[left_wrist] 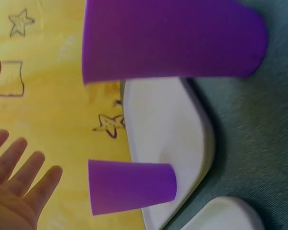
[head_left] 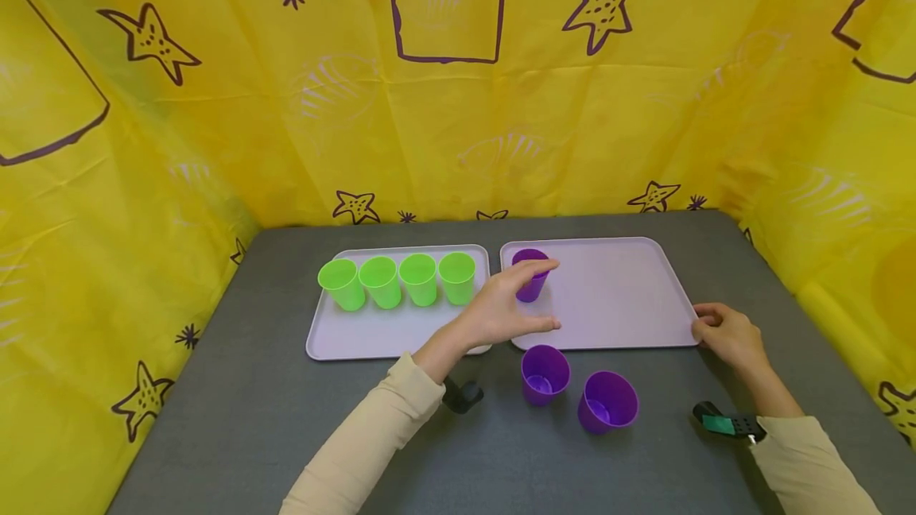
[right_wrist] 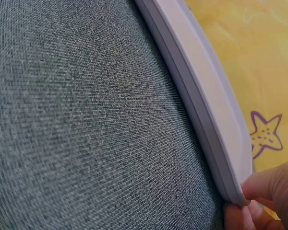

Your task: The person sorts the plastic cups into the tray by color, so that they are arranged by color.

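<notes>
My left hand (head_left: pixel 501 310) hovers with fingers and thumb spread apart, holding nothing. In the head view it overlaps a purple cup (head_left: pixel 531 291) that stands upright at the left end of the right-hand tray (head_left: pixel 615 292). The left wrist view shows its fingers (left_wrist: pixel 41 191) beside that cup (left_wrist: pixel 132 188), with a gap between them. My right hand (head_left: pixel 733 338) pinches the tray's near right corner, thumb (right_wrist: pixel 269 187) on the rim and fingers below. Two more purple cups, one left (head_left: pixel 544 376) and one right (head_left: pixel 608 404), stand upright on the table in front of this tray.
A second tray (head_left: pixel 351 340) lies to the left, with several bright green cups (head_left: pixel 419 280) standing in a row on it. The grey tabletop (head_left: pixel 236 420) is bounded by a yellow patterned cloth (head_left: pixel 444 118) at the back and sides.
</notes>
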A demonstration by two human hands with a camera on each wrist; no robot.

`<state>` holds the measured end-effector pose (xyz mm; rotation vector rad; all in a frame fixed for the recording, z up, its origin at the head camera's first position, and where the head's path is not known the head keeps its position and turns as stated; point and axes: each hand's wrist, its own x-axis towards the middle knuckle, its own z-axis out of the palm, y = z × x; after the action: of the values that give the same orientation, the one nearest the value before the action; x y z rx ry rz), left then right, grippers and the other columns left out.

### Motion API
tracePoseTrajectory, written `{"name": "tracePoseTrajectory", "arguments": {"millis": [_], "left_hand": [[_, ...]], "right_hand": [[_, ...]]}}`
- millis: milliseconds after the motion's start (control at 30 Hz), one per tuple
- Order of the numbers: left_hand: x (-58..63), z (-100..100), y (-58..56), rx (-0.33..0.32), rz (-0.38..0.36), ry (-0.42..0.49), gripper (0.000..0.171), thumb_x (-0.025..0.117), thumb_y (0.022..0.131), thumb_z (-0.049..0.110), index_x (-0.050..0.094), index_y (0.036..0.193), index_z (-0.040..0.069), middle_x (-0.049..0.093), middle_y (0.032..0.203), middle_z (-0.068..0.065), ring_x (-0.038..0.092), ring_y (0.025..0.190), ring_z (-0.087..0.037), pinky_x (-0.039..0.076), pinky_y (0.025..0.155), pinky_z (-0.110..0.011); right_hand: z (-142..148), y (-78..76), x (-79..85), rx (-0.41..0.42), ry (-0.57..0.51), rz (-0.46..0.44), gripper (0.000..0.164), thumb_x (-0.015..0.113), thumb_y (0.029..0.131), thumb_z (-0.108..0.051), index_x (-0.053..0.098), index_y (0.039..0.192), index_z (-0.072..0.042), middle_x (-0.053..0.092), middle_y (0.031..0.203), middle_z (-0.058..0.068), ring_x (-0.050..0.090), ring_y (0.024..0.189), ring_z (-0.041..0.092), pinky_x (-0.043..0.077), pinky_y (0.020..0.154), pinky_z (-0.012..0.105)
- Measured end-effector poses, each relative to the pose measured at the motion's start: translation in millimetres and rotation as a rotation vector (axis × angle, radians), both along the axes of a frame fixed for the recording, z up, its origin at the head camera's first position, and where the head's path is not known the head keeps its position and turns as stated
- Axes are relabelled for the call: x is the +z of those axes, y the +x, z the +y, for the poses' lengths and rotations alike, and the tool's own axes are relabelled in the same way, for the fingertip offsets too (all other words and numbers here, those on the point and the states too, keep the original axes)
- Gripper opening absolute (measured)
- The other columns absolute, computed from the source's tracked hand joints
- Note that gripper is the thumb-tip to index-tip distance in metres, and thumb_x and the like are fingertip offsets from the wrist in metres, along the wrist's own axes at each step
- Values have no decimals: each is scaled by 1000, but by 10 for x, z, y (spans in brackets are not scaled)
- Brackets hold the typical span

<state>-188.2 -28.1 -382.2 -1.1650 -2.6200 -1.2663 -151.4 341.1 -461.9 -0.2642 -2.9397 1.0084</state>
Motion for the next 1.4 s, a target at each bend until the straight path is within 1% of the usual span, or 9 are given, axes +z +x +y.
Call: {"name": "tracePoseTrajectory", "arguments": {"millis": [100,233,400,567,667,767,1000,1200,1400], "left_hand": [[-37,-12,86,-83,-22,-1,77,79,70,32,44,136,16,47,137,4,44,123,-9,41,100,-22],[-113,-45,195,-176,-65,-40,77,78,71,32,42,137,17,43,140,5,42,125,-7,41,99,-20],[-231,-105,306,-234,-116,-100,79,77,71,34,38,139,20,39,142,8,41,126,-9,43,97,-21],[-337,-142,364,-268,-131,-95,82,79,69,34,38,138,19,43,139,4,46,122,-16,46,94,-22],[-386,-156,377,-277,-148,-86,82,80,68,33,39,138,17,45,138,1,47,120,-13,44,94,-17],[-426,-167,385,-278,-176,-75,82,80,68,31,39,138,15,46,137,1,48,119,-8,43,94,-14],[-515,-168,400,-257,-189,-56,79,80,69,29,43,135,9,51,133,1,52,111,-3,44,91,-12],[-559,-170,414,-241,-239,-35,73,79,70,27,46,133,11,57,125,3,56,106,-3,45,91,-14],[-572,-180,422,-230,-249,-31,70,79,71,27,48,132,12,57,124,3,56,106,-5,45,90,-14]], "right_hand": [[6,0,0,4,-2,3,40,54,81,-15,54,114,8,64,89,20,54,60,10,46,52,23],[7,0,3,7,-4,5,40,53,82,-16,54,114,8,63,89,20,54,59,10,46,52,23],[0,-3,-4,5,-6,7,40,53,82,-16,54,114,8,63,89,20,55,61,11,46,52,22],[3,0,-16,1,-8,8,40,53,82,-16,55,114,8,64,89,20,55,61,12,47,52,22],[9,1,-25,-2,-6,11,40,53,82,-16,55,114,8,64,89,20,55,62,12,46,51,22],[12,2,-29,-6,-4,15,40,53,82,-16,55,114,7,64,90,20,55,61,11,46,51,21],[11,12,-20,-15,-1,16,40,53,81,-16,55,114,7,64,90,21,54,60,10,45,51,22],[11,12,-20,-14,-4,15,40,53,81,-16,55,113,8,64,89,20,54,59,8,45,50,22],[-1,6,-22,-14,1,21,40,53,81,-16,55,113,8,64,89,20,54,60,10,45,51,22]]}}
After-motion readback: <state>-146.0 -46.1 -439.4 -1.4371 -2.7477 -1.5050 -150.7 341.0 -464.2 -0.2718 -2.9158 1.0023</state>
